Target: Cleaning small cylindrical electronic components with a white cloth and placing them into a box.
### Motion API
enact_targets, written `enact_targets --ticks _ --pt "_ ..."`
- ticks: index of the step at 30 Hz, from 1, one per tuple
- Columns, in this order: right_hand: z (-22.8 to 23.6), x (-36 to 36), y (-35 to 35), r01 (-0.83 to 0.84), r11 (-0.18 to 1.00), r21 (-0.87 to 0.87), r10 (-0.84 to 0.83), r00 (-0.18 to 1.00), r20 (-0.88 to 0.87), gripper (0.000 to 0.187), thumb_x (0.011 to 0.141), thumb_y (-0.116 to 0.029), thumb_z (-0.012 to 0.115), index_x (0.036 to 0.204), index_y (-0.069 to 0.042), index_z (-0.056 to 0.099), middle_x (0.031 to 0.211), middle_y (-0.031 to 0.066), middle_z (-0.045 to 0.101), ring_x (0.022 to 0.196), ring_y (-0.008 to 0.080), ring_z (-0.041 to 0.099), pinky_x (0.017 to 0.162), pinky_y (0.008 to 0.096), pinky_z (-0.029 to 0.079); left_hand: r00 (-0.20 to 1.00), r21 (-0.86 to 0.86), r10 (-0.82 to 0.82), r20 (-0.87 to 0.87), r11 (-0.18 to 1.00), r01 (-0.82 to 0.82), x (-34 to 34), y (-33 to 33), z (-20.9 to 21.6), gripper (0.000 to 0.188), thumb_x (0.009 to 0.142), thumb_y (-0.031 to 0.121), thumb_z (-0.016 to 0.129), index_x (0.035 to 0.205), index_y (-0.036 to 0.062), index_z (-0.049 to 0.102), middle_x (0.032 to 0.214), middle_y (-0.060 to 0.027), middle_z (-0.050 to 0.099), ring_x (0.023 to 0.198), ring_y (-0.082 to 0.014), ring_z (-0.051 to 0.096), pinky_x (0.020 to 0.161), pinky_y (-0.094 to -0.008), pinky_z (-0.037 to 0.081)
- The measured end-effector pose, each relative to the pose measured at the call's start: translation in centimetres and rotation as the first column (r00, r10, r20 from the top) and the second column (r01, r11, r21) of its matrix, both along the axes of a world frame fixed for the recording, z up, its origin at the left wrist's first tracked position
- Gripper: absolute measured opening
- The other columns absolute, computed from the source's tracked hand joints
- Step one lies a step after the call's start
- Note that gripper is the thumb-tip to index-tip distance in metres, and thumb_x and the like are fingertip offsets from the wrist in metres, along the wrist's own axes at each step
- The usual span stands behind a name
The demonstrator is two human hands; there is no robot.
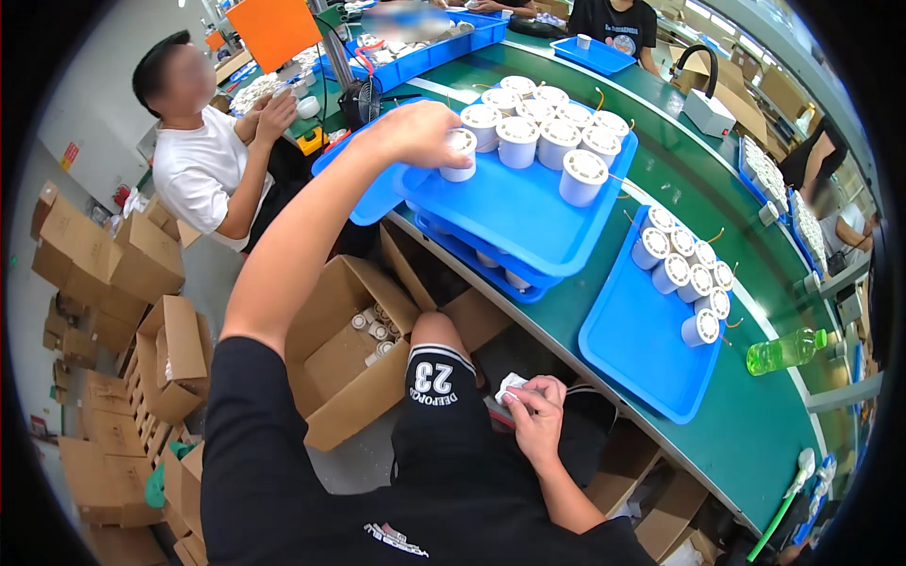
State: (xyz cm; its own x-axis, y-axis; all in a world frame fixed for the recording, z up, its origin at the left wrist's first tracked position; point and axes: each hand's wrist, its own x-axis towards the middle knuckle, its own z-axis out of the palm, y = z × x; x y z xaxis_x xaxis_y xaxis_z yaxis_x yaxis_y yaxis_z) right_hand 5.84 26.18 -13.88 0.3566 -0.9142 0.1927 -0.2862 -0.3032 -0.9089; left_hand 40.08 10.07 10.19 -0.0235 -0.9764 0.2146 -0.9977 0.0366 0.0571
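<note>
My left hand (415, 137) reaches out over the upper blue tray (491, 222) with its fingers closed around a white round cup-shaped part (460, 162). That part stands upright at the tray's left edge and has a slotted top. Several more white parts (517, 141) of the same kind stand close together beside it, some with thin orange-brown wires sticking out. Low over my lap, my right hand (538, 415) pinches a crumpled white cloth or tissue (510, 387); which of the two I cannot tell.
Another blue tray (651, 363) with similar white parts lies to the right on the green table (585, 311). A green bottle (786, 351) lies beyond it. An open cardboard box (330, 415) stands below the table edge. At the left sits a co-worker (203, 174).
</note>
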Motion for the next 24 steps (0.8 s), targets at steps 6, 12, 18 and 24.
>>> enact_targets --ticks 6,12,18,24 --pt "2.0 -3.6 1.1 -0.031 0.89 -0.454 -0.005 0.997 -0.077 0.02 0.068 -0.013 0.083 0.086 -0.015 0.077 0.076 0.002 0.051 0.084 0.026 0.05 0.077 0.0372 0.038 0.992 0.297 0.084 0.093 0.949 -0.109 -1.7 -0.7 2.4 0.059 0.068 0.04 0.079 0.114 0.0052 0.07 0.105 -0.0169 0.068 0.099 -0.0311 0.066 0.085 -0.0389 0.051" --pt "1.9 -4.1 0.4 -0.05 0.942 -0.331 0.051 0.999 -0.003 0.025 0.067 -0.01 0.084 0.091 -0.011 0.075 0.068 0.0028 0.048 0.073 0.0233 0.048 0.066 0.0331 0.039 0.947 -0.197 0.025 -0.32 0.976 -0.092 -1.0 6.6 3.5 0.062 0.069 0.027 0.087 0.12 0.0012 0.064 0.104 -0.0052 0.059 0.088 -0.0143 0.057 0.076 -0.0285 0.049" --pt "11.6 -3.0 -3.1 0.053 0.843 -0.536 0.249 0.844 0.475 0.025 0.071 -0.011 0.081 0.093 -0.008 0.071 0.074 0.0044 0.053 0.078 0.0239 0.053 0.067 0.0375 0.048 0.446 -0.53 -0.481 -0.755 0.848 0.017 -8.3 16.0 -3.5 0.064 0.066 0.011 0.088 0.121 -0.0027 0.06 0.116 -0.0078 0.058 0.102 -0.0161 0.06 0.08 -0.0291 0.053" --pt "17.8 0.5 -4.4 -0.315 0.437 -0.842 0.381 0.913 -0.144 0.043 0.059 -0.014 0.078 0.101 -0.009 0.07 0.099 0.0074 0.059 0.087 0.0254 0.057 0.075 0.0408 0.052 0.467 -0.379 -0.386 -0.795 0.918 0.115 -13.7 19.2 -7.4 0.056 0.062 0.006 0.084 0.113 -0.0024 0.063 0.108 -0.0108 0.057 0.092 -0.0185 0.063 0.075 -0.0314 0.056"
